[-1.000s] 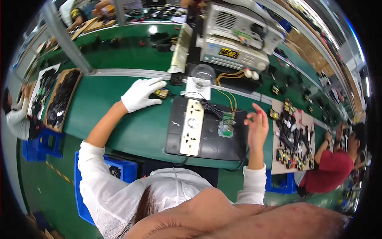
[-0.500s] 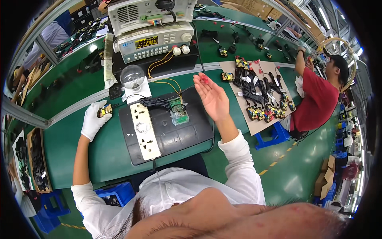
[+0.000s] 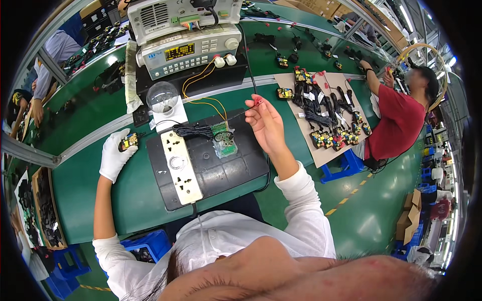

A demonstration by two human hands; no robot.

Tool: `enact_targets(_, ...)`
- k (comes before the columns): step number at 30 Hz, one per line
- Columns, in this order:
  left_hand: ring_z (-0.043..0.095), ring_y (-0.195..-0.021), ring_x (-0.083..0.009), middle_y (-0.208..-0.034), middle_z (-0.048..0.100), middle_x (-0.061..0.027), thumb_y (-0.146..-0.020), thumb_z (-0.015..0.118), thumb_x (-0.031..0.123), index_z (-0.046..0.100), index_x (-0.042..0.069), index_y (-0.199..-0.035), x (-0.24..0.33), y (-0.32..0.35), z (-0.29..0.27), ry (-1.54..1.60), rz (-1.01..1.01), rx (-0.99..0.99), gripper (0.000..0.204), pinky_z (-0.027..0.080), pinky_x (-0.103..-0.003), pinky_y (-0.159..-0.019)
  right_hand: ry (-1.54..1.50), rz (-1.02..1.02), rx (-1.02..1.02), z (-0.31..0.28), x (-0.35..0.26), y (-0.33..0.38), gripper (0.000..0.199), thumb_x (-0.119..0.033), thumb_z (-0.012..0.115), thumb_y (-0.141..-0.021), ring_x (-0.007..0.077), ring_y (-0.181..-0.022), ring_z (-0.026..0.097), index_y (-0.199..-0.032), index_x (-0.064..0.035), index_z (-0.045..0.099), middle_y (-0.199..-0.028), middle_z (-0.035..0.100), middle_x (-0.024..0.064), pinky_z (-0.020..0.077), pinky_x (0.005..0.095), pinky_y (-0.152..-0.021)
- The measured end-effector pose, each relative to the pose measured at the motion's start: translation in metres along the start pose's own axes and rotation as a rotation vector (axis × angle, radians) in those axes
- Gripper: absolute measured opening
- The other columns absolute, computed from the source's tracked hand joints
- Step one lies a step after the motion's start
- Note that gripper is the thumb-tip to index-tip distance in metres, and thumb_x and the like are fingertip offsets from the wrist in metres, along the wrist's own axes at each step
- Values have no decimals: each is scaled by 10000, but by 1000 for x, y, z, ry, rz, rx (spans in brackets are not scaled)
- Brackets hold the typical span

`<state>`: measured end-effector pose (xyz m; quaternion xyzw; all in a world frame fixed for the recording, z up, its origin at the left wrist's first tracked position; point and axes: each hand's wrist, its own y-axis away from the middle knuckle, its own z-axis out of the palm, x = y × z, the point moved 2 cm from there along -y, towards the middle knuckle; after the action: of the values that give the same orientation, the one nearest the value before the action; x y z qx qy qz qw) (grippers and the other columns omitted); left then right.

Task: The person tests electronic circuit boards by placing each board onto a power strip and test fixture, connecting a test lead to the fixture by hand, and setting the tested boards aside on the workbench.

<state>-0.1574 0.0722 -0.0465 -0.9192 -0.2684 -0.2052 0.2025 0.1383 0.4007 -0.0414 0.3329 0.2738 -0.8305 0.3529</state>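
Note:
My left hand (image 3: 114, 154), in a white glove, grips a small circuit board (image 3: 130, 141) with yellow and black parts at the left of the bench. My bare right hand (image 3: 268, 126) is raised over the right part of a black mat (image 3: 226, 173). Its thumb and fingers pinch a small red connector (image 3: 258, 101), with a thin dark cable leading off to the left. Between my hands lie a coiled black cable (image 3: 192, 131), a white power strip (image 3: 181, 168) and a green test board (image 3: 225, 145) in clear plastic.
A clear bulb (image 3: 162, 98) and a bench meter (image 3: 188, 52) with yellow wires stand behind the mat. To the right, a cardboard sheet (image 3: 321, 150) bears several corded circuit boards. A co-worker in red (image 3: 400, 113) sits beyond it. A metal rail (image 3: 93, 138) borders the bench.
My right hand has turned from an open palm to a pinch on the red connector, and the dark cable now shows stretched from it. My left hand keeps the circuit board in almost the same place.

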Motion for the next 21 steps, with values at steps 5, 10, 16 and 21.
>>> enact_targets(5,640,-1021,-318,-1106,667,-160,-722,834,146,645,30,-1249,0,0,0,-6,13,4,572,498,-382,-924,-5,10,16,0,0,-1,366,-202,485,-1070,142,-860,639,-1354,26,520,-1133,659,107,527,283,-767)
enact_targets(10,638,-1031,-322,-1122,667,-164,-721,833,137,644,32,-1251,-4,1,1,-39,36,11,573,498,-384,-927,-44,36,30,0,2,-1,374,-215,494,-1069,107,-819,561,-1359,19,521,-1041,635,53,463,269,-743)
enact_targets(16,635,-1038,-329,-1137,667,-164,-718,834,138,640,32,-1253,-5,2,3,-21,38,23,579,499,-391,-928,-209,113,59,-4,7,-2,341,-240,524,-1056,95,-820,526,-1314,-19,554,-1039,632,21,442,267,-750)
enact_targets(21,628,-1068,-335,-1145,654,-177,-733,811,121,622,23,-1263,-5,3,2,-47,19,9,571,490,-396,-947,-393,194,9,-9,11,-5,255,-240,549,-1043,82,-804,526,-1227,-66,579,-1085,637,3,443,256,-730)
